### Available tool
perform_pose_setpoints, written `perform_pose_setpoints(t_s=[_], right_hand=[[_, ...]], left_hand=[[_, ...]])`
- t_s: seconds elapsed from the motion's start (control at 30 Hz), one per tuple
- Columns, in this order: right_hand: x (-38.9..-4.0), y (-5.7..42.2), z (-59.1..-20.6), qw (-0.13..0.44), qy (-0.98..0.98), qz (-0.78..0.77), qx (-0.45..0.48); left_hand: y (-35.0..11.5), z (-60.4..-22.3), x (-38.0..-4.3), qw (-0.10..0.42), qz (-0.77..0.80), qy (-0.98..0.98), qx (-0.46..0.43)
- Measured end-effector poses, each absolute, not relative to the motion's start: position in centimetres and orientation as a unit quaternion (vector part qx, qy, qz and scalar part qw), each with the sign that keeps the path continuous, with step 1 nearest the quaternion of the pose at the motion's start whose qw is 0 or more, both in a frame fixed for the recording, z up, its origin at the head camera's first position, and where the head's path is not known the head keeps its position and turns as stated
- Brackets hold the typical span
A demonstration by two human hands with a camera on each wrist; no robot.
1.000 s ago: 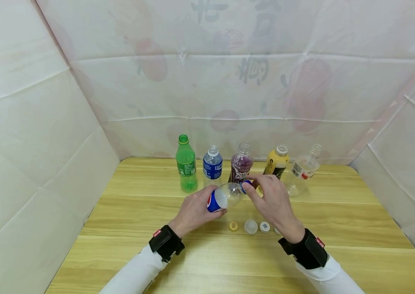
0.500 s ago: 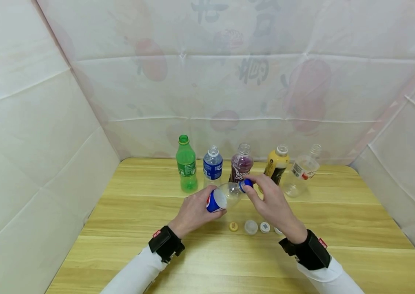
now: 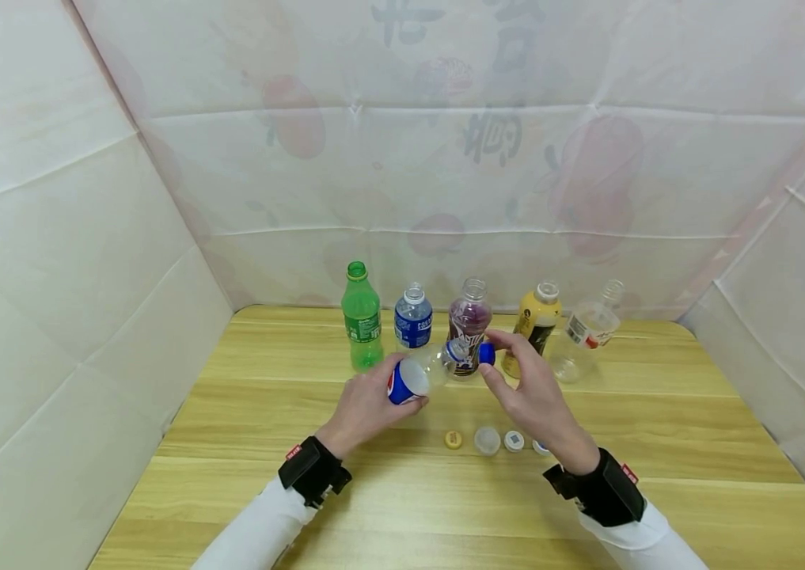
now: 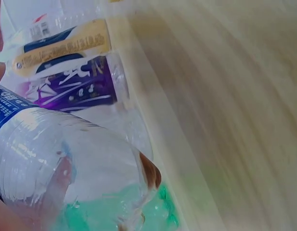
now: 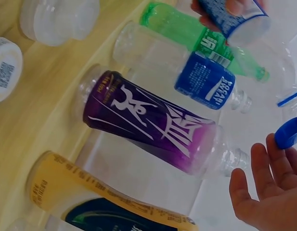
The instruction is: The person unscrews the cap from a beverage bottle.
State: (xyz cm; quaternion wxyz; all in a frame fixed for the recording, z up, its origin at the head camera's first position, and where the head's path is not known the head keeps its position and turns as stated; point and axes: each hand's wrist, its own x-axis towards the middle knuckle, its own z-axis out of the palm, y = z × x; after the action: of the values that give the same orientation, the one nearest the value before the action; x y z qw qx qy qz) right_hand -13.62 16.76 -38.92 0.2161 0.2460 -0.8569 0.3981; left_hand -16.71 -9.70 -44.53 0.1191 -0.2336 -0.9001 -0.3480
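A clear plastic bottle (image 3: 438,362) with a blue Pepsi-style label lies tilted in my left hand (image 3: 368,402), which grips it around the label, its neck pointing up and right. My right hand (image 3: 536,396) pinches a blue bottle cap (image 3: 487,353) between thumb and fingers, a short way right of the bare bottle mouth. In the left wrist view the bottle's clear base (image 4: 105,163) fills the lower left. The right wrist view shows the blue cap (image 5: 289,133) at my fingertips, with a gap to the bottle neck.
Behind the hands stand uncapped bottles in a row: green (image 3: 362,321), blue-labelled (image 3: 413,318), purple (image 3: 469,317), yellow (image 3: 539,317) and clear (image 3: 587,332). Nearer on the wooden table (image 3: 445,507) lie a yellow cap (image 3: 453,439) and several whitish caps (image 3: 487,441).
The blue cap has come off the bottle neck. My left hand has drawn the bottle slightly left and up, while my right hand with the cap has shifted a little right.
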Motion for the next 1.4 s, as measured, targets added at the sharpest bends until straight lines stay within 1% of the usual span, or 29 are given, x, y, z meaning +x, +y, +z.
perform_pose_setpoints(t_s=[0.23, 0.33, 0.47, 0.63, 0.87, 1.1, 1.23, 1.4], right_hand=[[-13.9, 16.6, -40.8, 0.215, -0.859, 0.373, 0.278], [-14.0, 16.2, -41.7, 0.198, -0.862, 0.362, 0.294], [-13.8, 15.3, -42.5, 0.161, -0.875, 0.347, 0.297], [-13.6, 14.1, -43.4, 0.136, -0.894, 0.307, 0.297], [-13.7, 12.9, -44.7, 0.118, -0.912, 0.21, 0.332], [-13.6, 12.1, -45.7, 0.121, -0.924, 0.106, 0.346], [-13.6, 11.7, -45.9, 0.114, -0.924, 0.084, 0.354], [-13.6, 11.4, -46.1, 0.092, -0.926, 0.082, 0.357]], left_hand=[[-11.0, -44.4, -16.9, 0.141, -0.396, -0.882, -0.213], [-11.5, -44.4, -17.0, 0.146, -0.399, -0.882, -0.206], [-12.2, -44.2, -17.2, 0.15, -0.404, -0.881, -0.198], [-12.9, -43.8, -17.2, 0.149, -0.415, -0.878, -0.184], [-13.7, -44.0, -17.3, 0.137, -0.426, -0.877, -0.172], [-13.9, -44.0, -17.3, 0.137, -0.427, -0.877, -0.172], [-13.8, -43.8, -17.2, 0.139, -0.425, -0.877, -0.173], [-13.9, -44.0, -17.2, 0.14, -0.426, -0.877, -0.175]])
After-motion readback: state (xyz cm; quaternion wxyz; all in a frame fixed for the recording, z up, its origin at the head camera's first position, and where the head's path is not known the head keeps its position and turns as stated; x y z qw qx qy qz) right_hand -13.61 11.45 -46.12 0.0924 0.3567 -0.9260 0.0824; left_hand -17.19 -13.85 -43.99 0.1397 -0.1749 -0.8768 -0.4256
